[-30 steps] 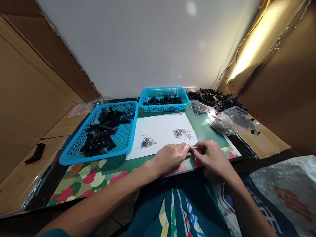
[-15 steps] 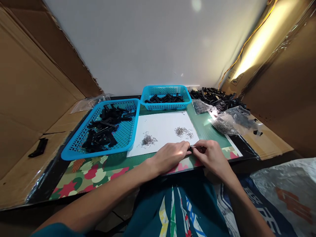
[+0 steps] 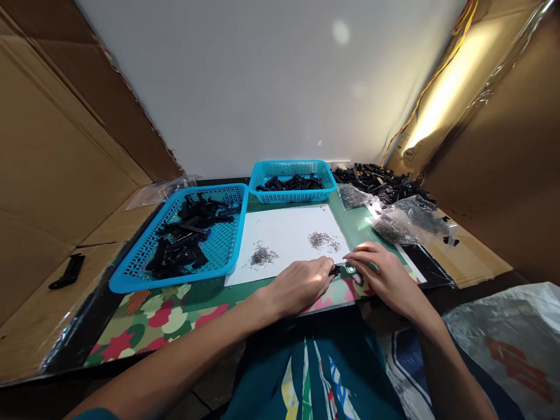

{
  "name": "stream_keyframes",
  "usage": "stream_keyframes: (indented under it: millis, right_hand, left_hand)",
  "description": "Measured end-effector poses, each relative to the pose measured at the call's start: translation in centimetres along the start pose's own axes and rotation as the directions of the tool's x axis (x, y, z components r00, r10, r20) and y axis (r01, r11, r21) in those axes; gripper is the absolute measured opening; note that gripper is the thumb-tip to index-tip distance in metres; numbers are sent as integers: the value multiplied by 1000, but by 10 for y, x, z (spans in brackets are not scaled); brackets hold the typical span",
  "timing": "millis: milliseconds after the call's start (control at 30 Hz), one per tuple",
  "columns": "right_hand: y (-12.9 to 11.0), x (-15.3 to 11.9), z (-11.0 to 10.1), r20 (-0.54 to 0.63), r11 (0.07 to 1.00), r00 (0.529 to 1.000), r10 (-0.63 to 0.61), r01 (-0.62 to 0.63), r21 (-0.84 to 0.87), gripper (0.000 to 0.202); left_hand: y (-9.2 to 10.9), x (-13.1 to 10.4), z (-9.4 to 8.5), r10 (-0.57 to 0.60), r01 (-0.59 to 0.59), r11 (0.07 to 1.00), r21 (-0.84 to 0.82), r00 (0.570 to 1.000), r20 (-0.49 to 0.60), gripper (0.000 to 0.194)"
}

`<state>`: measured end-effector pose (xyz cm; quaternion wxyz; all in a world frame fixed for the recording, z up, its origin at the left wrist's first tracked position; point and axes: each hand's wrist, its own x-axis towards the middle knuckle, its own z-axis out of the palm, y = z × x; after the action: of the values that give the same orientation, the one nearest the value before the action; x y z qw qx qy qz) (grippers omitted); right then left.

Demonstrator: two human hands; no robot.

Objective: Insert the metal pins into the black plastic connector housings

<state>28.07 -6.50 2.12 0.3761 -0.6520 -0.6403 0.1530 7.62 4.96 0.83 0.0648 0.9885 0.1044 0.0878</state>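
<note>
On the green tabletop [image 3: 359, 224]: two blue baskets, one larger at left [image 3: 177, 283], one smaller at back [image 3: 294, 197], both holding black parts, too jumbled to count. One white sheet [image 3: 289, 223], two loose piles of fine wire bits on it, left pile [image 3: 261, 255] and right pile [image 3: 319, 240]. Two clear bags of small metal bits toward the right, small bag [image 3: 351, 197] and big bag [image 3: 400, 223]. One heap of black parts [image 3: 378, 182] behind them; one lone black part [image 3: 69, 272] on cardboard, far left.

Larger basket overlaps the sheet's left edge. Bags lie between heap and near edge.

Left hand [image 3: 303, 281]: fingers closed on a small black piece [image 3: 335, 270], mostly hidden, just off the sheet's near edge. Right hand [image 3: 381, 273]: apart from left, thumb and fingers slightly bent, tips near the piece; cannot tell whether they pinch anything.
</note>
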Motion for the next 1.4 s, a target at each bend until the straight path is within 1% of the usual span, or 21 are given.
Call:
stream_keyframes:
  millis: [67, 133, 167, 267, 367, 467, 600, 733, 867, 933, 1000, 1067, 1100, 1133, 1167, 1200, 1267, 1300, 1333, 1367, 1400]
  right_hand:
    - [2, 0, 2, -123, 996, 992, 9, 2, 90, 19]
    - [0, 0, 7, -218, 971, 970, 111, -60, 231, 16]
    - [-1, -1, 11, -239, 946, 954, 181, -102, 308, 17]
    - [-5, -2, 25, -221, 852, 914, 341, -200, 484, 23]
    - [-6, -2, 36, -190, 799, 905, 380, -217, 561, 26]
    - [-4, -2, 41, -194, 806, 912, 362, -203, 555, 29]
    - [-4, -3, 39, -209, 871, 926, 313, -192, 453, 29]
    - [-8, -1, 38, -217, 916, 939, 266, -177, 360, 26]
    - [-11, -2, 44, -226, 929, 941, 253, -170, 330, 26]
    - [-11, -4, 47, -258, 917, 930, 262, -157, 368, 24]
    - [-10, -3, 46, -328, 903, 902, 280, -131, 409, 23]
    - [-10, 1, 42, -385, 916, 881, 275, -118, 384, 24]
    - [-10, 5, 40, -385, 930, 887, 255, -116, 349, 25]
    - [-11, 9, 38, -356, 944, 906, 230, -119, 308, 27]
    - [-12, 14, 37, -301, 954, 932, 203, -119, 275, 28]
    - [-15, 20, 38, -236, 960, 955, 180, -118, 254, 28]
    - [-21, 33, 47, -114, 971, 983, 146, -121, 206, 25]
    - [-24, 39, 53, -59, 980, 992, 110, -99, 170, 21]
    - [-29, 45, 61, -7, 989, 997, 72, -71, 127, 16]
    - [-34, 52, 69, 43, 996, 998, 38, -41, 81, 14]
    - [-39, 58, 77, 95, 999, 995, 10, -14, 40, 13]
  left_hand:
    - [-1, -1, 1, 5, -5, 1000, 2, 1000, 8, 13]
    - [-1, -1, 1, 6, -6, 1000, 2, 1000, 19, 14]
    - [-1, -1, 1, 6, -6, 1000, 2, 1000, 23, 15]
    - [-2, -1, 2, 8, -7, 1000, -6, 1000, 10, 17]
    - [-2, -2, 2, 14, -14, 999, -29, 1000, -12, 20]
    - [-3, -2, 2, 15, -16, 999, -38, 1000, -18, 24]
    - [-3, -1, 2, 9, -9, 998, -62, 1000, -9, 26]
    - [-4, -1, 3, -32, 31, 991, -129, 999, -4, 25]
    - [-5, -2, 2, -60, 59, 984, -168, 998, -5, 25]
    - [-4, -1, -2, -70, 64, 971, -231, 997, -19, 23]
    - [-2, -1, -8, -86, 67, 937, -341, 996, -39, 22]
    - [0, 0, -14, -126, 79, 882, -464, 989, -72, 21]
    - [0, 1, -18, -171, 93, 853, -514, 980, -105, 20]
    - [-1, 1, -21, -239, 119, 823, -555, 960, -148, 19]
    - [-3, 2, -23, -333, 158, 788, -595, 922, -197, 18]
    - [-7, 2, -26, -438, 197, 744, -638, 865, -244, 19]
    - [-18, 2, -30, -632, 235, 621, -748, 715, -300, 22]
    - [-25, 2, -33, -704, 220, 541, -812, 647, -294, 25]
    - [-31, 3, -34, -756, 182, 456, -871, 597, -270, 28]
    - [-38, 3, -36, -788, 135, 374, -917, 567, -238, 30]
    - [-43, 3, -37, -806, 91, 308, -947, 553, -209, 31]
